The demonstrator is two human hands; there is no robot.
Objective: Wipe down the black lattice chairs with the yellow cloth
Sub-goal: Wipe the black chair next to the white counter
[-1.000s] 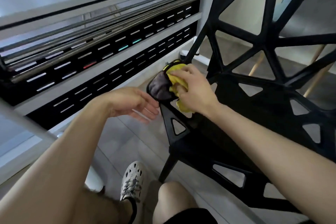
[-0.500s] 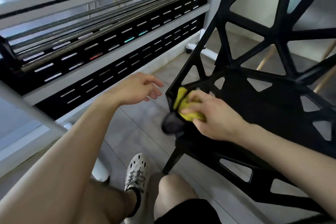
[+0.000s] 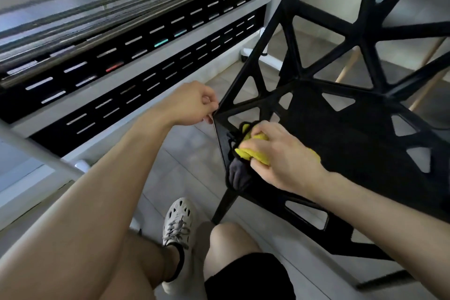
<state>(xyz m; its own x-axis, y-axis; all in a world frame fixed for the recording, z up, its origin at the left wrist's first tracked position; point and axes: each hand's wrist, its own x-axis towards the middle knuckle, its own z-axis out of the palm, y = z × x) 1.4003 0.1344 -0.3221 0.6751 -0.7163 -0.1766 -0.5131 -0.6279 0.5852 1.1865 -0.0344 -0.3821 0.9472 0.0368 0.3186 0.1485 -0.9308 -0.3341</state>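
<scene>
A black lattice chair (image 3: 360,129) with triangular cut-outs fills the right half of the view, its seat facing me. The yellow cloth (image 3: 253,153), grey on its underside, is bunched on the seat's front left corner, with a grey flap hanging over the edge. My right hand (image 3: 280,156) is shut on the cloth and presses it onto the seat. At the chair's left corner, where armrest and seat meet, my left hand (image 3: 192,105) grips the frame with curled fingers.
A white desk frame with black slotted panels (image 3: 146,56) runs along the left. My left foot in a white shoe (image 3: 177,224) and my right knee (image 3: 231,243) are on the grey tiled floor below. Wooden legs of another chair (image 3: 348,66) show behind the lattice.
My right hand slid the cloth from the armrest edge down onto the seat's front corner. My left hand, open before, has moved right and closed on the chair frame.
</scene>
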